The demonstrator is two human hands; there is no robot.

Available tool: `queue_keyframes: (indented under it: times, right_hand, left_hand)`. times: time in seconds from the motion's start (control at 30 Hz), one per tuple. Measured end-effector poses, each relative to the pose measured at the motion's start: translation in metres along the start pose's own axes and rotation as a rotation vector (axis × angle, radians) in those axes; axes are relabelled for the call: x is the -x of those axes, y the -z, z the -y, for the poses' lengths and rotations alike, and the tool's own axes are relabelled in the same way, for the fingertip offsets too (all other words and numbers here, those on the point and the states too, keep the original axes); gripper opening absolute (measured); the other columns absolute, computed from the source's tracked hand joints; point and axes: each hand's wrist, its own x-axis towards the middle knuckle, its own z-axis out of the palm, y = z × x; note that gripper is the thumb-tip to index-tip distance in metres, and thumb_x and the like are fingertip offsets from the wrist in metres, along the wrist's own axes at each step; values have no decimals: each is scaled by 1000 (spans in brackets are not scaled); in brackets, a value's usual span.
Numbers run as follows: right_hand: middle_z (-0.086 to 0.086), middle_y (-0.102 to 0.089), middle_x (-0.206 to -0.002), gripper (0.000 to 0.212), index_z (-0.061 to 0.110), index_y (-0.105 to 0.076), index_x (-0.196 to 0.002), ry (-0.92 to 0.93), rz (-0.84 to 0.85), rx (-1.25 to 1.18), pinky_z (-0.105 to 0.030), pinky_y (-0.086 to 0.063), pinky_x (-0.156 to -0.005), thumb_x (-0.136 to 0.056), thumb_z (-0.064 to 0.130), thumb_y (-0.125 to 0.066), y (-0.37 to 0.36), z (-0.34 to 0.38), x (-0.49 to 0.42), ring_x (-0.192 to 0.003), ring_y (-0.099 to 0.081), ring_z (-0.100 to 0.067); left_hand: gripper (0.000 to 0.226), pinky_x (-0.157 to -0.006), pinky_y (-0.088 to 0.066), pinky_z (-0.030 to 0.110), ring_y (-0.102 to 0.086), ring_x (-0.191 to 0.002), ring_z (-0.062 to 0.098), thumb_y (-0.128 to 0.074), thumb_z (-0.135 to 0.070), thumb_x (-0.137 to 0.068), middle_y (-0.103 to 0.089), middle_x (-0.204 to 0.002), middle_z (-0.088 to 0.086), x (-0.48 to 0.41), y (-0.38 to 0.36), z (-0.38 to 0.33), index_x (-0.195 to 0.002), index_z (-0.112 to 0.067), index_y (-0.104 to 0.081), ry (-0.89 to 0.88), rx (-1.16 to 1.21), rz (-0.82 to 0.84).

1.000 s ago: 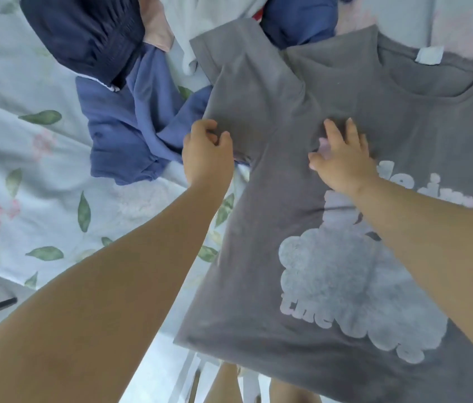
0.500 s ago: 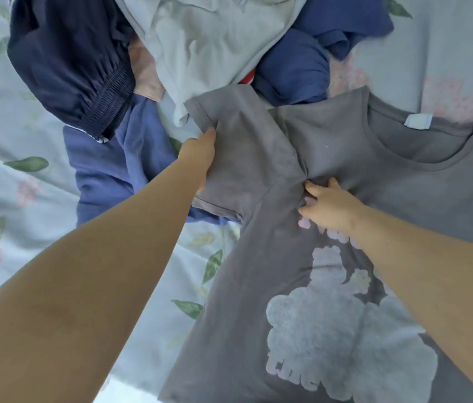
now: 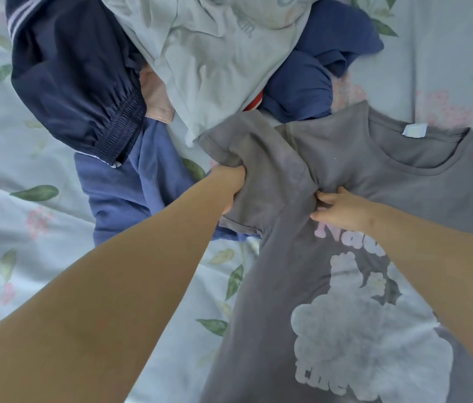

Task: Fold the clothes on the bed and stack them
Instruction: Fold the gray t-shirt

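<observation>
A grey T-shirt (image 3: 354, 170) with a pale cloud print lies face up on the bed, collar and white label toward the far right. My left hand (image 3: 231, 184) grips the edge of its left sleeve (image 3: 261, 170), and the cloth bunches over my fingers. At the armpit seam my right hand (image 3: 337, 209) rests on the shirt's chest, fingertips pressing the cloth down; whether they pinch it I cannot tell.
A pile of unfolded clothes lies beyond the shirt: dark navy trousers (image 3: 72, 82), a mid-blue garment (image 3: 133, 193), a pale mint top (image 3: 215, 53), a peach piece (image 3: 155, 97) and a navy garment (image 3: 311, 82). The floral bedsheet (image 3: 26, 257) spreads to the left.
My left hand went from the sleeve's lower hem up to its outer edge and closed on it. My right hand slid to the armpit seam. The view shifted, showing more of the pile.
</observation>
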Motion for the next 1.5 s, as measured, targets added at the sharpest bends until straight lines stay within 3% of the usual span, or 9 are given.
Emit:
queue_keyframes:
  times: [0.2, 0.43, 0.73, 0.83, 0.97, 1.17, 1.27, 1.37, 1.5]
  right_hand:
    - [-6, -11, -151, 65, 40, -22, -147, -13, 5, -7, -35, -39, -101, -90, 42, -54, -9, -10, -8, -128, -39, -34]
    - [-3, 3, -157, 70, 39, -17, -149, -37, -8, -68, -37, -42, -97, -90, 39, -55, -11, -14, -7, -130, -37, -35]
    - [1, 5, -159, 77, 37, -17, -149, 42, -83, -147, -36, -29, -110, -85, 44, -58, -20, -30, -8, -143, -16, -30]
    - [3, -3, -159, 71, 31, -22, -149, 127, -185, -308, -28, -36, -93, -89, 32, -58, -24, -42, 6, -140, -26, -22]
    - [0, -15, -157, 66, 26, -27, -148, 151, -396, -539, -32, -30, -109, -90, 21, -58, -29, -74, 30, -142, -22, -18]
    - [-5, -36, -147, 66, 23, -29, -147, 11, -470, -801, -36, -35, -106, -89, 18, -59, -41, -150, 62, -135, -36, -23]
    - [-4, -46, -136, 57, 23, -36, -143, -66, -474, -788, -35, -39, -99, -90, 22, -56, -54, -184, 73, -128, -42, -25]
    - [1, -55, -105, 27, 18, -53, -116, -67, -487, -803, -26, -40, -64, -89, 13, -52, -67, -210, 80, -97, -54, -23]
    - [5, -60, -103, 31, 21, -54, -116, 3, -511, -821, -28, -42, -70, -88, 8, -49, -71, -225, 89, -94, -57, -18]
  left_hand:
    - [54, -92, -50, 48, -61, -103, 30, -69, -63, -72, -67, -109, 3, 4, 21, 3, -111, -26, -61, 174, 142, 176]
    - [23, -99, -45, 43, -62, -101, 23, -53, -21, -95, -66, -113, 7, 17, 50, 20, -114, -9, -61, -6, 566, 246]
    - [45, -76, -56, 39, -65, -97, 30, -66, -2, -83, -67, -104, 9, 25, 49, 13, -126, -12, -56, -314, 154, -97]
    - [67, -85, -55, 39, -63, -101, 24, -58, 0, -86, -63, -116, 7, 53, 26, 8, -142, -26, -34, -485, 68, -56]
    - [72, -52, -49, 20, -56, -67, 17, -49, 5, -91, -52, -111, 6, 101, -42, 1, -147, -32, -22, -655, -149, 136]
    - [79, -59, -53, 35, -56, -95, 33, -52, -12, -95, -38, -138, 11, 113, -156, 42, -149, -36, 0, -445, -649, 394]
    - [84, -92, -51, 45, -35, -131, 33, -54, -32, -95, 3, -158, 1, 106, -177, 73, -150, -28, 9, -324, -860, 233]
    - [78, -101, -40, 42, -34, -132, 34, -51, -33, -94, 2, -156, 0, 97, -180, 93, -151, -21, 0, -389, -902, -17]
    - [62, -99, -35, 41, -35, -128, 37, -49, -33, -94, -11, -154, 3, 91, -180, 97, -147, -20, -21, -423, -1068, -133]
